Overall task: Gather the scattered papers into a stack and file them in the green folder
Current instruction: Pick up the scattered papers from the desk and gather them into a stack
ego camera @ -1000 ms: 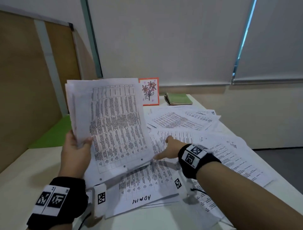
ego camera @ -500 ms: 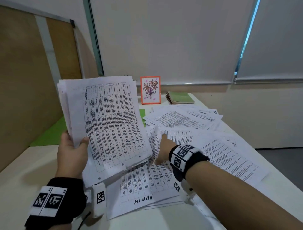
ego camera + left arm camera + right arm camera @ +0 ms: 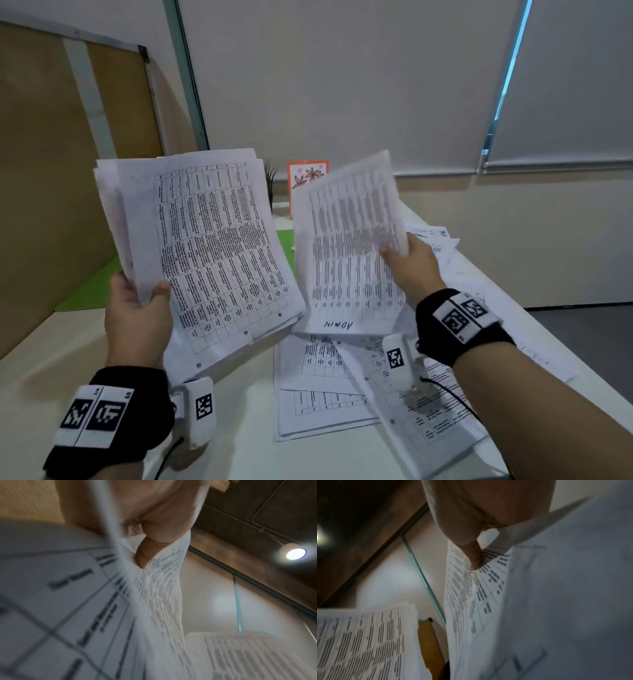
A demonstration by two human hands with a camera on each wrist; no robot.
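My left hand (image 3: 138, 315) grips a thick stack of printed papers (image 3: 212, 253) by its lower left corner and holds it upright above the white table (image 3: 51, 370); in the left wrist view the thumb (image 3: 145, 555) presses on the stack (image 3: 68, 601). My right hand (image 3: 411, 267) pinches a sheet marked ADMIN (image 3: 349, 246) at its right edge and holds it raised just right of the stack; its thumb (image 3: 474, 555) lies on the sheet (image 3: 488, 595). More loose papers (image 3: 325, 387) lie on the table below and to the right. The green folder (image 3: 89, 291) lies flat at the left, mostly hidden by the stack.
A framed flower picture (image 3: 308, 174) and a small plant (image 3: 270, 174) stand at the back of the table by the wall. A brown partition (image 3: 44, 192) closes off the left side. The table's right edge (image 3: 561, 349) drops to a grey floor.
My right hand, which lay on the papers on the table, has picked up the ADMIN sheet and raised it beside the stack. The left hand still holds the stack upright.
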